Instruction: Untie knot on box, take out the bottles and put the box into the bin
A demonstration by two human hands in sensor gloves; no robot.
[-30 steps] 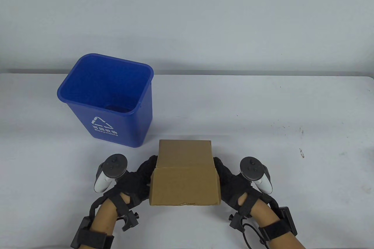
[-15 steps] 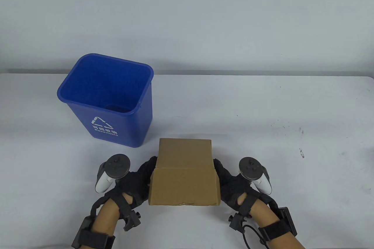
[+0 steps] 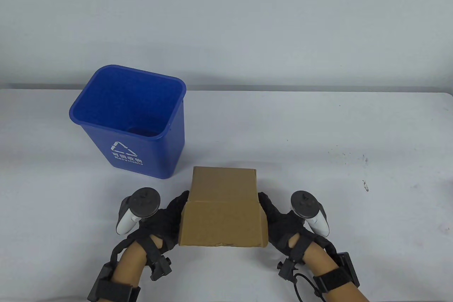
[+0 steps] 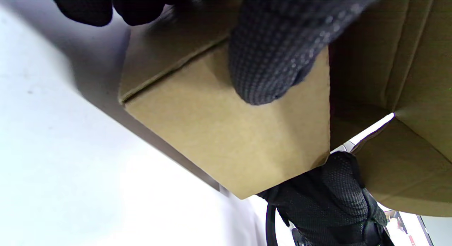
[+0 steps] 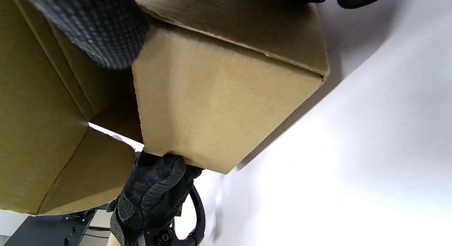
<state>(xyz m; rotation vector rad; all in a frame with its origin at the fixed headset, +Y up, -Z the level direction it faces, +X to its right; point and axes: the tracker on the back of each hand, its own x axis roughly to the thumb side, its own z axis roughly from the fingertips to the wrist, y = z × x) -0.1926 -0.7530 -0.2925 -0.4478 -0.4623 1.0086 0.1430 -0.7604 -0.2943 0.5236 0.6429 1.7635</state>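
Near the front edge of the white table (image 3: 318, 132), the cardboard box (image 3: 223, 206) sits between both gloved hands, well clear of the bin. Left hand (image 3: 161, 220) is on the box's left side, right hand (image 3: 283, 224) on its right side, each with a tracker (image 3: 136, 208) strapped to its back. Table view: fingers run alongside the box walls, tips hidden behind the cardboard. Left wrist view: left thumb (image 4: 275, 59) presses flat on a side panel of the box (image 4: 229, 133), other fingers (image 4: 106, 6) curl over the far edge at the top of frame, so the hand grips the box. Right wrist view mirrors that: right thumb (image 5: 91, 30) on the box (image 5: 219, 108) near its corner, the other fingertips just visible at the top edge. Both wrist views show the opposite glove under the box's near lower corner and a shadow gap below the carton, so it looks lifted or tilted off the tabletop; can't tell by how much. Near flap is folded over and angled toward the person; box interior shows partly in the wrist views, contents not discernible. Blue recycling bin (image 3: 131, 121) stands upright at back left, open top, white recycle logo facing the camera, near the box's far left corner but not touching. A few dark specks on the table at right.
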